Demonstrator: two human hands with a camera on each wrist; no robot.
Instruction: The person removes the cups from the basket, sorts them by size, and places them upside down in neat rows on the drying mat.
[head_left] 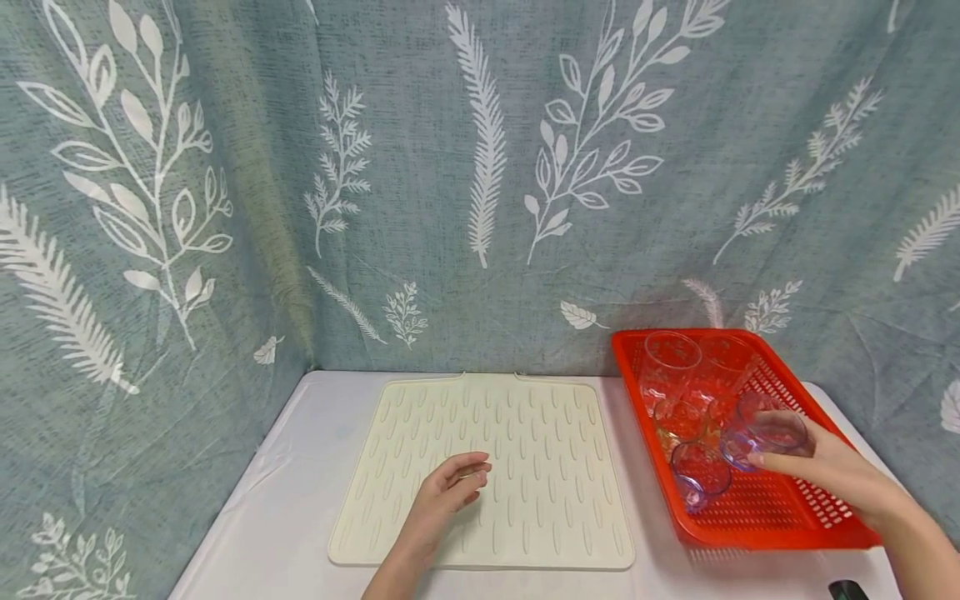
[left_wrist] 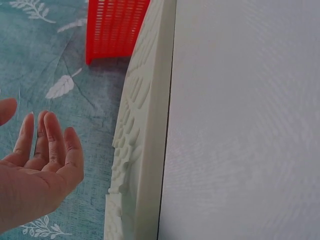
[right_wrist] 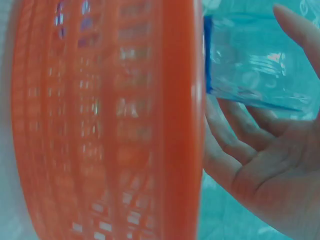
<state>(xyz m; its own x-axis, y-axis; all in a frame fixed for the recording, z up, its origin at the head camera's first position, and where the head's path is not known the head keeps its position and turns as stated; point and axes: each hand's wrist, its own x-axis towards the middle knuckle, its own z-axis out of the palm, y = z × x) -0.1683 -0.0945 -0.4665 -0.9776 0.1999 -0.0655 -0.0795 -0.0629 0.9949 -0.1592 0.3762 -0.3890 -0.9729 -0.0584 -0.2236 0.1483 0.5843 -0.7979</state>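
Thumb on one side and fingers on the other, the right hand (head_left: 840, 468) grasps a short glass tumbler (head_left: 778, 432), spread about as wide as the glass itself. Loosely curved and holding nothing, the left hand (head_left: 450, 485) hovers over the cream drying mat (head_left: 551, 492), thumb and fingers parted.

That tumbler is clear-walled with a blue-violet tint at its base, and it is tilted, the base pointing leftward and down and the mouth toward the palm. It is over the right part of the red plastic basket (head_left: 757, 537); in the right wrist view its blue base shows beside the basket's rim, though I cannot tell whether they touch. Left of it, a violet-tinted glass (head_left: 701, 475) sits in the basket, with an amber-tinted glass (head_left: 677, 423) behind that and a tall clear glass (head_left: 671, 362) near the back corner.

Bare red mesh shows at the basket's front right, below the held glass. Between basket and mat runs a narrow strip of white table (head_left: 277, 508), and the mat's ribbed surface lies free around the left hand. Behind, a leaf-patterned teal curtain (head_left: 420, 167) borders the table's back edge.
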